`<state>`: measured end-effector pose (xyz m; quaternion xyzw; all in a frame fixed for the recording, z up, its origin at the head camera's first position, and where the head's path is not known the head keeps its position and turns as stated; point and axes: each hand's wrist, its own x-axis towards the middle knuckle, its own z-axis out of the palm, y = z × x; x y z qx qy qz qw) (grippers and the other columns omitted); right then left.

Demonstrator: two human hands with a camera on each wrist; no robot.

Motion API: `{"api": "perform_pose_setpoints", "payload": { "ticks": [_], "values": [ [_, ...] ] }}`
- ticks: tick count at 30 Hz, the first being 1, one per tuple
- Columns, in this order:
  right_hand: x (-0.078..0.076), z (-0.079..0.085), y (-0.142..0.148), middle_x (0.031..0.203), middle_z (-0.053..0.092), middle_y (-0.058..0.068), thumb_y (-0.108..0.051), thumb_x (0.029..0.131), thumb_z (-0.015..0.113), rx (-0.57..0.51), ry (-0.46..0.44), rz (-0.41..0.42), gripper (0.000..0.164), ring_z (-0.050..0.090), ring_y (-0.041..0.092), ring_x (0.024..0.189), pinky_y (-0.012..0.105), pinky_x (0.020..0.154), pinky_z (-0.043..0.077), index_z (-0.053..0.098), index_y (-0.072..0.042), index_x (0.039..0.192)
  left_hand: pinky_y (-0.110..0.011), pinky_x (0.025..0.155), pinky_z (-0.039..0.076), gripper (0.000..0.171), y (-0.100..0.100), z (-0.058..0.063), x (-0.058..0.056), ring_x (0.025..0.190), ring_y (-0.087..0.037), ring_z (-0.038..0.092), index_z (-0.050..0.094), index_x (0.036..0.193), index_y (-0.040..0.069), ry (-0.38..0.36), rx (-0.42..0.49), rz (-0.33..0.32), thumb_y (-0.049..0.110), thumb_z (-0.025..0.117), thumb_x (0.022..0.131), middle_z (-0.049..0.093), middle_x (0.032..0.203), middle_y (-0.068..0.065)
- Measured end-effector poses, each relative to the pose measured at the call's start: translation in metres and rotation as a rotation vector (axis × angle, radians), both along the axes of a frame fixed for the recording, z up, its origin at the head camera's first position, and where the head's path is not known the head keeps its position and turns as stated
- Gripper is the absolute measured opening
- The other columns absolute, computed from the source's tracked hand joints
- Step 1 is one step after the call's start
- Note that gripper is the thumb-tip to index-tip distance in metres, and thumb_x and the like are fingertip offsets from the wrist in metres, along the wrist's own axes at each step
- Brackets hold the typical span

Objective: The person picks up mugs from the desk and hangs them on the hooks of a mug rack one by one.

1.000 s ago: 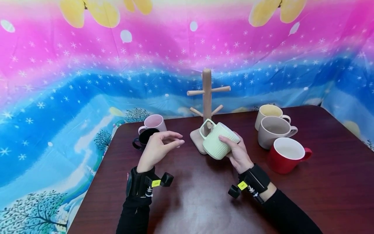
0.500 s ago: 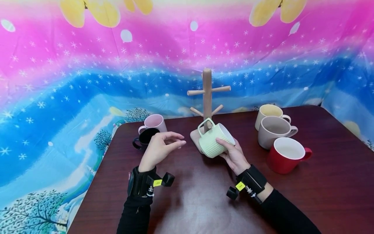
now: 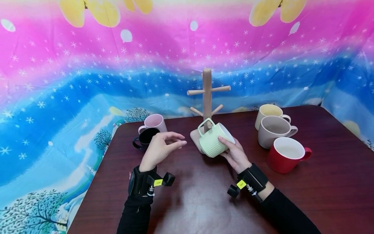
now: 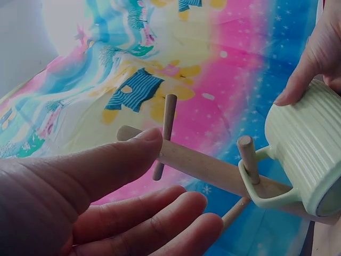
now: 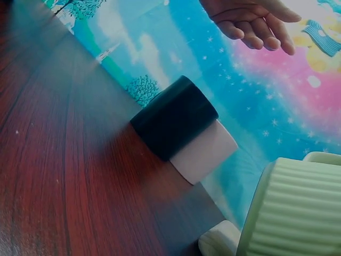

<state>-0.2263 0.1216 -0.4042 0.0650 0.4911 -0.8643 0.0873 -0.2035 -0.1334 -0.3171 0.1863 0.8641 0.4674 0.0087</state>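
A pale green ribbed mug (image 3: 214,141) is gripped by my right hand (image 3: 236,155), thumb on its side, mouth tilted toward the right. Its handle (image 4: 274,200) loops around a lower front peg (image 4: 248,157) of the wooden mug tree (image 3: 207,97), the peg tip showing through the loop. My left hand (image 3: 159,148) hovers left of the stand with fingers loosely bent and nothing in them. Behind that hand stand a black mug (image 3: 146,138), partly covered by it, and a pink mug (image 3: 155,122).
On the right side of the dark wooden table (image 3: 198,201) stand a yellow mug (image 3: 260,118), a grey mug (image 3: 267,136) and a red mug (image 3: 281,161) in a row. A patterned cloth (image 3: 163,48) hangs behind the table.
The green mug and right hand moved slightly left, toward the stand, over the first half second, then stayed nearly still. My left hand shifted very slightly right.
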Motion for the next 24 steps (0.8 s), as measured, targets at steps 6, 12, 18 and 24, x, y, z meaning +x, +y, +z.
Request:
{"api": "perform_pose_setpoints", "payload": {
  "ticks": [6, 12, 18, 24],
  "values": [
    [-0.0006, 0.0025, -0.0011, 0.119, 0.046, -0.003, -0.02, 0.09, 0.055, -0.002, -0.03, -0.064, 0.067, 0.05, 0.008, 0.106, 0.039, 0.104, 0.03, 0.016, -0.011, 0.144, -0.028, 0.069, 0.049, 0.024, 0.0001, -0.0007, -0.0006, 0.081, -0.016, 0.068, 0.069, 0.102, 0.012, 0.002, -0.002, 0.0, 0.028, 0.067, 0.084, 0.071, 0.088, -0.011],
    [-0.0007, 0.0055, -0.0004, 0.145, 0.024, 0.009, -0.021, 0.09, 0.054, -0.029, -0.044, -0.115, 0.083, 0.03, 0.019, 0.133, 0.038, 0.112, 0.021, -0.006, -0.012, 0.147, -0.029, 0.07, 0.05, 0.024, 0.0004, 0.0004, 0.0006, 0.082, -0.017, 0.068, 0.069, 0.102, 0.013, -0.008, -0.007, 0.006, 0.029, 0.068, 0.083, 0.071, 0.088, -0.007],
    [-0.0018, 0.0055, 0.0007, 0.14, 0.03, 0.007, -0.023, 0.091, 0.054, -0.019, -0.051, -0.113, 0.081, 0.032, 0.019, 0.131, 0.035, 0.11, 0.025, -0.004, -0.014, 0.147, -0.029, 0.069, 0.049, 0.024, 0.0004, 0.0002, 0.0008, 0.082, -0.015, 0.067, 0.069, 0.101, 0.014, -0.001, -0.014, 0.01, 0.029, 0.068, 0.083, 0.071, 0.088, -0.004],
    [-0.0034, 0.006, 0.005, 0.152, 0.015, 0.015, -0.026, 0.09, 0.055, -0.022, -0.059, -0.139, 0.089, 0.022, 0.026, 0.138, 0.039, 0.114, 0.018, -0.014, -0.015, 0.146, -0.03, 0.067, 0.049, 0.024, 0.0, -0.0005, 0.0004, 0.082, -0.018, 0.067, 0.069, 0.102, 0.013, -0.008, -0.009, 0.005, 0.028, 0.068, 0.083, 0.071, 0.089, -0.009]
  ]
}}
